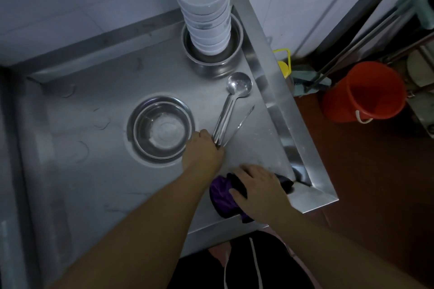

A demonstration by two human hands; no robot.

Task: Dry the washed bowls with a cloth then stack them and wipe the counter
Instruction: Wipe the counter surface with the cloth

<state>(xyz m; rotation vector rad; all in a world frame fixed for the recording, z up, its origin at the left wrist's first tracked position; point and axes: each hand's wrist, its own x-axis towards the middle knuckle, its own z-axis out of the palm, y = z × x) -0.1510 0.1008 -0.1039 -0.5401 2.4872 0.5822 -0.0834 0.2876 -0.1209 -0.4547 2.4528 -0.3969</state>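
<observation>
The steel counter (94, 183) is a dull, scuffed sheet with a raised rim along its far and right edges, and faint water marks show on its left part. Grey-white tiled wall (70, 7) rises behind it.

The right hand (257, 191) lies flat on a purple and black cloth (220, 197), fingers straight and slightly spread, pressing it onto the counter close to the near right corner. Just beyond it and to its left, the left hand (203, 150) has its fingers curled round the handle ends of a steel ladle (231, 103) and a thin metal utensil (242, 122) — both run away from that hand toward the right rim, the ladle's scoop at the far end. Whether they are lifted or lying on the steel cannot be told.

Touching the left hand's far side, or nearly, sits a nest of shallow steel bowls (162, 129). Well beyond both hands, in the far right corner, a tall stack of white bowls (206, 23) stands inside a steel basin (211, 63).

Past the right rim the floor (364, 183) is dark reddish brown. On it stands an orange bucket (366, 94), with mop handles (352, 49) leaning behind it and a yellow container (283, 65) showing just over the rim.
</observation>
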